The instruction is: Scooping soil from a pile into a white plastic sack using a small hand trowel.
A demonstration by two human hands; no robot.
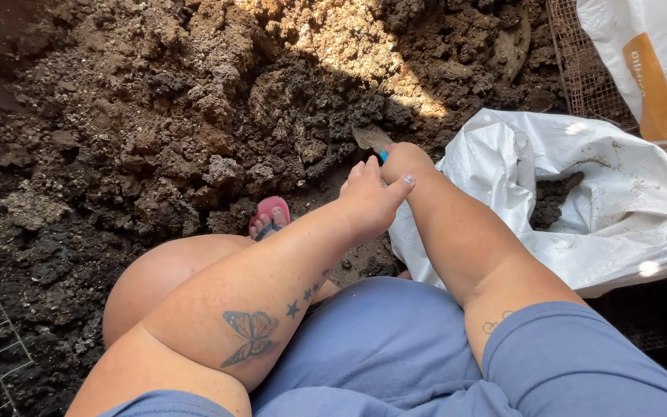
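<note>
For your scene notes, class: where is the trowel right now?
In the head view the trowel is just above centre, gripped by the right hand, its blade in the soil heap, left of the white sack.

Small garden trowel (370, 139): dull grey-brown metal blade, dirt-smeared, pointed tip aimed up-left into the heap of dark clumpy soil (194, 116). Only the blade and a bit of bright blue handle show; rest of the handle is hidden inside the right hand (406, 160), which is closed around it. Blade lies low, tilted, touching the foot of the soil heap, just beside the white woven sack (580, 201). Left hand (368, 199) sits against the right hand, just below the trowel.
</note>
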